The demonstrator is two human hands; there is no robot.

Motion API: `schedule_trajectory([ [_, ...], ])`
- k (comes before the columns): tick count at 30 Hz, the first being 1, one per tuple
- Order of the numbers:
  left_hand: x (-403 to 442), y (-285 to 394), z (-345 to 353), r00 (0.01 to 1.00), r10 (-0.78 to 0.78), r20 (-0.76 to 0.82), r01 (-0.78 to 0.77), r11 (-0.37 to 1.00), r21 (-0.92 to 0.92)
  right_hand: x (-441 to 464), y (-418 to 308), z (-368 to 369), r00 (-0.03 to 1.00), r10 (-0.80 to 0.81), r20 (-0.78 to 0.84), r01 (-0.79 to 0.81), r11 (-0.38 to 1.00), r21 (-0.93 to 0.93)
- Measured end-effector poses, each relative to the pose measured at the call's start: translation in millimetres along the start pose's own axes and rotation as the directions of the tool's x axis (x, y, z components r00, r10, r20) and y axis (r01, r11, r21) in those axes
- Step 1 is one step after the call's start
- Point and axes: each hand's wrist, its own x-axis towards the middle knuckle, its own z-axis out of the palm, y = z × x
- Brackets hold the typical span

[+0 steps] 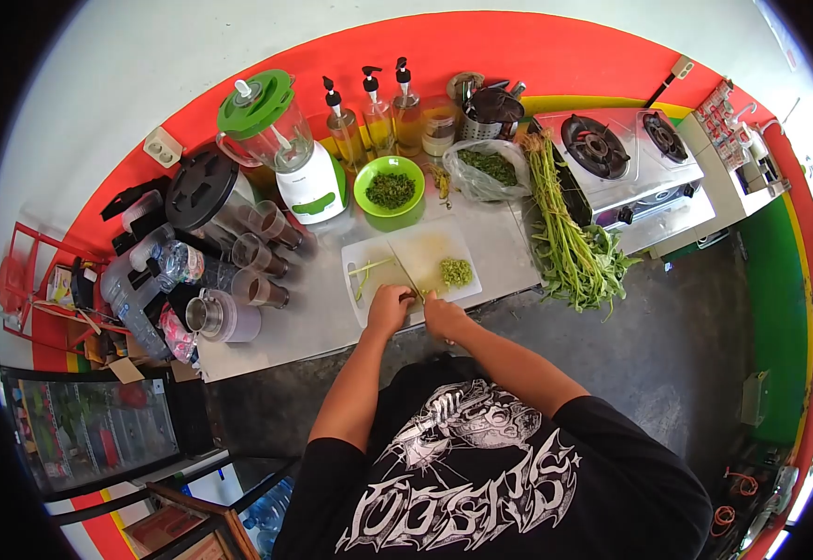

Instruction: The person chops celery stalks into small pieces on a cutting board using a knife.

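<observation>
On the metal counter lies a white cutting board (374, 250). My right hand (444, 315) is closed around a knife (409, 276), whose thin blade points away over the board. My left hand (390, 308) is at the board's near edge, fingers bent together close to the blade; what they pinch is hidden. A few pale green stem pieces (365, 271) lie on the left of the board, and a small heap of chopped green stems (456, 272) is on its right. Behind the board stands a green bowl (390, 217) of chopped leaves.
Left of the board are several plastic cups (259, 289), a steel-rimmed jar (229, 317) and a blender (308, 182). Pump bottles (378, 117) line the wall. A plastic bag of greens (489, 173), a long leafy bunch (565, 233) and a gas stove (626, 159) are to the right.
</observation>
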Motion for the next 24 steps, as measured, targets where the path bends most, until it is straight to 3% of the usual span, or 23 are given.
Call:
schedule_trajectory([
  [2, 2, -3, -2, 0.998, 0.052, 0.034, -0.054, 0.997, 0.055, -11, -8, -26, 0.986, 0.035, 0.163, -0.037, 0.999, 0.009],
  [3, 3, -2, -4, 0.998, 0.056, 0.032, -0.058, 0.997, 0.056, -10, -7, -19, 0.987, 0.035, 0.158, -0.037, 0.999, 0.009],
  [5, 3, 3, -7, 0.996, 0.040, 0.074, -0.046, 0.996, 0.076, -5, -3, 10, 0.998, 0.011, -0.060, -0.009, 0.999, 0.033],
  [9, -2, 6, -6, 0.999, 0.052, 0.003, -0.052, 0.996, 0.071, 2, -2, 13, 0.999, 0.012, -0.042, -0.012, 1.000, 0.000],
  [11, -2, 6, -7, 0.998, 0.057, 0.000, -0.057, 0.997, 0.059, -8, -8, -11, 0.997, 0.005, 0.077, -0.002, 0.999, -0.041],
  [18, -4, 5, -4, 0.997, 0.056, -0.061, -0.055, 0.998, 0.014, 0, -3, 13, 0.998, 0.049, -0.051, -0.048, 0.999, 0.018],
  [20, -4, 6, -7, 1.000, -0.005, -0.018, 0.004, 0.999, -0.048, -9, -10, -10, 0.996, 0.016, 0.083, -0.013, 0.999, -0.041],
  [24, -3, 2, -3, 1.000, 0.005, -0.031, -0.006, 0.999, -0.043, -3, -7, 10, 0.995, 0.046, 0.085, -0.047, 0.999, 0.001],
])
